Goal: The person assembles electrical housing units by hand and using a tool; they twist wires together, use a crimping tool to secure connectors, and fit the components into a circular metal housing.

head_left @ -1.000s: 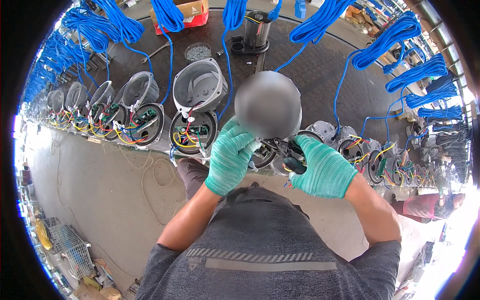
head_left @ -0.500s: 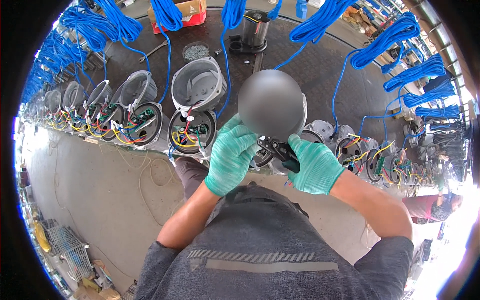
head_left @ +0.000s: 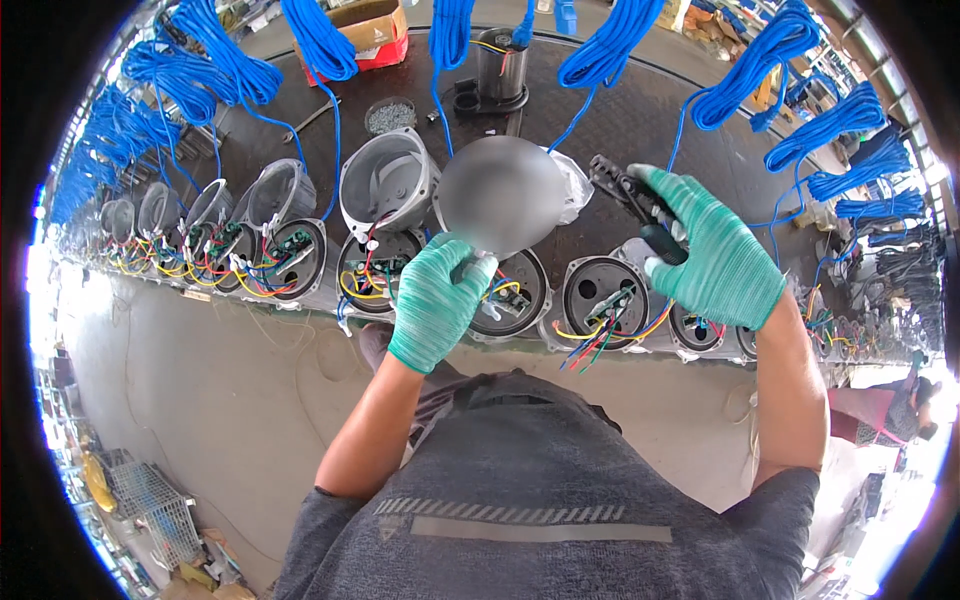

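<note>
My left hand (head_left: 440,298), in a green knit glove, is closed in a pinch on wires by the front rim of a round grey housing (head_left: 503,195). A small whitish piece shows at its fingertips; the housing's inside is blurred. Below lies a round black base (head_left: 512,318) with a green circuit board and coloured wires. My gloved right hand (head_left: 715,240) grips black-handled pliers (head_left: 630,195), raised to the right of that housing with the jaws pointing up and left. Beneath the pliers sits another black base (head_left: 606,290), its loose coloured wires hanging toward me over the bench edge.
Grey housings (head_left: 388,182) and wired bases line the bench's front edge. Bundles of blue cable (head_left: 605,45) hang along the far side. Behind stand a dish of small metal parts (head_left: 390,116), a dark cylinder on a stand (head_left: 500,75) and a red box (head_left: 375,50). A person (head_left: 880,408) is at far right.
My right hand has carried the pliers up and right, away from the wires at my left hand. My left hand has shifted slightly left and down, still pinching.
</note>
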`<act>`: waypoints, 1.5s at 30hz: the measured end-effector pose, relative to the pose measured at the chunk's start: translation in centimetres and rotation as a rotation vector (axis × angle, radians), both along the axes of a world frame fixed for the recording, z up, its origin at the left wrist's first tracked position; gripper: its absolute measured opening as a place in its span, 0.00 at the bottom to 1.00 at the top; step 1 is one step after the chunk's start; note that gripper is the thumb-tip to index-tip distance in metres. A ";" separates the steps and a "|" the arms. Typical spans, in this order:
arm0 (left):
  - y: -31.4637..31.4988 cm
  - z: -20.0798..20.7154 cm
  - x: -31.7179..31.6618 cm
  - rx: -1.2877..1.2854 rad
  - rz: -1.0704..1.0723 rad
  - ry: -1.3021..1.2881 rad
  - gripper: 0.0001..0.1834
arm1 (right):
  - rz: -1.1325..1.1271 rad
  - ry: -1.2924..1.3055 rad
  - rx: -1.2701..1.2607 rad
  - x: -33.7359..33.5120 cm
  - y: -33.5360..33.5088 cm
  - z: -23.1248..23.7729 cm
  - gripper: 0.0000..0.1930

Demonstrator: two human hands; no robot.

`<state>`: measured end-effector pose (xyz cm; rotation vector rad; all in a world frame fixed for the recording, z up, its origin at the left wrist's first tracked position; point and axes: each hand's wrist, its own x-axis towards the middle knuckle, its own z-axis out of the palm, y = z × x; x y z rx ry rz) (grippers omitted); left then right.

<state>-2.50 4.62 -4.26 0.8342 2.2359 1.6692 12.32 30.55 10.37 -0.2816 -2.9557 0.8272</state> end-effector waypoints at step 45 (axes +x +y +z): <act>-6.5 4.3 6.8 -0.284 0.088 0.165 0.23 | -0.063 -0.629 0.105 13.0 15.1 -7.0 0.49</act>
